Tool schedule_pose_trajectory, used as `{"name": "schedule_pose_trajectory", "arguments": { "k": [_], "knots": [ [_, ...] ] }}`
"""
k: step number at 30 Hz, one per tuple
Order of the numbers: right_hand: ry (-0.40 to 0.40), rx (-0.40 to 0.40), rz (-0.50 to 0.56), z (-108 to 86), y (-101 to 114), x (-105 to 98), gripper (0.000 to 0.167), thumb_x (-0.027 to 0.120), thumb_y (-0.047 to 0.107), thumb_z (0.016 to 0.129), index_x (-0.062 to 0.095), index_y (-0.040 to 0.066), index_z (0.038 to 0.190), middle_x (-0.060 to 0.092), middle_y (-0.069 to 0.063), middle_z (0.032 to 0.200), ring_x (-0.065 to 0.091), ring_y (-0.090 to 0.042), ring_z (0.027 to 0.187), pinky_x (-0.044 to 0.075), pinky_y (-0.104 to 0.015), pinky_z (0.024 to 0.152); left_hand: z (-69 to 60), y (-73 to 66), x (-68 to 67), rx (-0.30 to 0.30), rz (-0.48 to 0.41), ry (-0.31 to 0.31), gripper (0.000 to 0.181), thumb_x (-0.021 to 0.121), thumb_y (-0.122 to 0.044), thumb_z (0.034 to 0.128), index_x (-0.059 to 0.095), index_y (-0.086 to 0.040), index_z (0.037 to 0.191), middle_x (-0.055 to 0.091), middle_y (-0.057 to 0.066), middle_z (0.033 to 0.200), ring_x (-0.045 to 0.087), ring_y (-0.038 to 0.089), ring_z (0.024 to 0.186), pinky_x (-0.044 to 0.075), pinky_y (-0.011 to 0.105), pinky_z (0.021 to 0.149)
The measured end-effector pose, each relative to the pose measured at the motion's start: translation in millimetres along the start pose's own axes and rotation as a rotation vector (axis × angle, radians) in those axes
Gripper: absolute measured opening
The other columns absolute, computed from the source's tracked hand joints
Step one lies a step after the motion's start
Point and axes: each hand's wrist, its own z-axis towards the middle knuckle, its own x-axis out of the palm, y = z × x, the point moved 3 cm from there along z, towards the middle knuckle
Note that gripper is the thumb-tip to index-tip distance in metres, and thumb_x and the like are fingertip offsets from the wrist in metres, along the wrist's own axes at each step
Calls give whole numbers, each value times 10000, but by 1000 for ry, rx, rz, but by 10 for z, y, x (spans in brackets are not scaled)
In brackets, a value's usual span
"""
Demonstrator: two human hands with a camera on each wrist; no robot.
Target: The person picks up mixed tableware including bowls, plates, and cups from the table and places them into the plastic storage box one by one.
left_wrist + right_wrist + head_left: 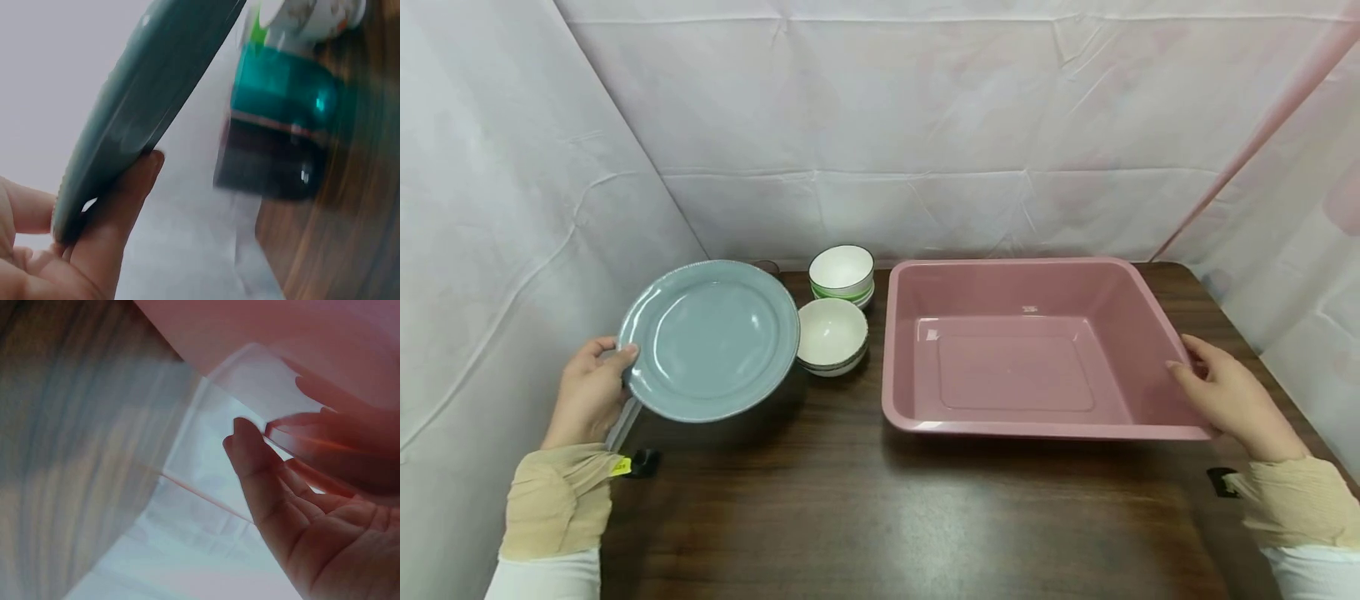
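My left hand (591,392) pinches the left edge of a blue-grey plate (711,340), which hangs tilted above the table. In the left wrist view the plate (144,94) shows edge-on, with the fingers and thumb of the hand (81,250) on its lower rim. A pink rectangular basin (1015,367) is at the right, and my right hand (1236,396) grips its right rim. The right wrist view shows that hand (312,519) with its thumb and fingers on both sides of the pink rim.
Two stacks of bowls, a rear one (842,271) and a front one (832,333), stand between plate and basin. In the left wrist view a teal and dark object (278,119) appears beside bowls. Pale curtains (925,125) hang behind the brown table (887,525).
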Motion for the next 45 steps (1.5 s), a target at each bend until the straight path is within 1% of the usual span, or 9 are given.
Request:
{"name": "schedule_pose_trajectory", "arguments": {
  "k": [3,6,7,11,17,19,26,32,45],
  "knots": [
    [-3,-32,14,-30,68,-69,618,486,226,1006,292,-179,1430,490,-425,1269,601,-88,1008,308,-66,648,-23,-22,132,5,-41,-16,168,526,-121,995,394,-90,1095,646,-33,849,668,67,724,564,207,612],
    [-56,-66,35,-58,170,-159,609,508,194,996,297,-178,1431,500,-403,1259,345,263,933,273,-13,684,-49,-49,268,5,-82,-13,193,542,-125,988,399,-78,1109,611,-24,937,666,64,774,566,209,639],
    [-82,-77,41,-67,207,-192,605,516,187,993,303,-169,1434,503,-397,1251,241,308,910,262,-2,697,-59,-60,315,2,-93,-7,205,548,-130,987,400,-76,1118,591,-15,971,662,65,795,567,210,652],
    [-136,-105,106,-104,388,-334,624,524,183,992,268,-78,1497,472,-382,1303,367,247,950,254,28,722,-94,-99,510,1,-115,23,234,556,-160,985,400,-79,1139,555,8,1039,660,67,811,565,212,651],
    [-155,-113,185,-91,710,-502,624,538,244,1002,262,163,1556,478,236,1299,399,256,980,281,26,755,-109,-108,826,15,-130,71,205,537,-158,995,405,-84,1134,562,8,1028,655,57,791,558,197,650],
    [-169,-131,228,-54,853,-522,598,534,242,1006,286,202,1549,466,311,1250,442,233,1008,304,22,777,-95,-92,944,16,-135,77,177,527,-141,999,414,-82,1123,577,-4,984,646,55,763,552,196,637],
    [-149,-246,493,188,1379,-358,498,491,147,1020,373,92,1501,579,206,1202,623,89,976,465,-54,834,-60,56,1397,13,-72,59,63,450,-94,1022,432,-85,1082,584,-36,839,583,24,639,463,154,520],
    [9,-322,694,397,1762,-64,496,466,174,1035,353,-11,1482,608,152,1213,642,15,1027,523,-160,876,-106,142,1699,8,-98,117,81,406,-84,1034,429,-73,1111,570,-3,919,622,32,708,517,150,581],
    [308,-175,756,746,2170,402,637,467,354,1028,225,83,1551,432,-173,1471,632,-70,1056,550,-250,881,-246,228,2195,13,-141,239,175,385,-78,1040,408,-13,1202,531,66,993,641,70,735,546,209,579]
  ]
}}
